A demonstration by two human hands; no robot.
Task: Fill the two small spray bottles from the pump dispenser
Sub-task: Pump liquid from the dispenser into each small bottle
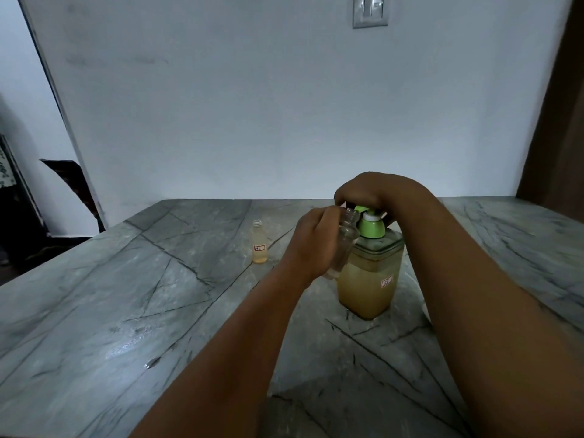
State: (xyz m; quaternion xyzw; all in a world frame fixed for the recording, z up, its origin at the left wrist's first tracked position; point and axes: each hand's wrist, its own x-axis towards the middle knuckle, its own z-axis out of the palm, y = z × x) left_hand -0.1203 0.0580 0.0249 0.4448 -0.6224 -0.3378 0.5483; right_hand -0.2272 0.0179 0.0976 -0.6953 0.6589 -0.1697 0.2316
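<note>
head view, left hand (316,238) holding clear bottle (344,238), right hand (369,192) on pump dispenser (371,279)

open: table (132,311) left, front | obstacles: small bottle (260,242), pump dispenser (369,273)

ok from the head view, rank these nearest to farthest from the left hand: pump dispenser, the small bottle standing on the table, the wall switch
1. pump dispenser: just right of the left hand, which holds a clear bottle tilted at its green pump head.
2. small bottle with liquid: standing alone to the left on the table.
3. wall switch: high on the wall, farthest.
</note>
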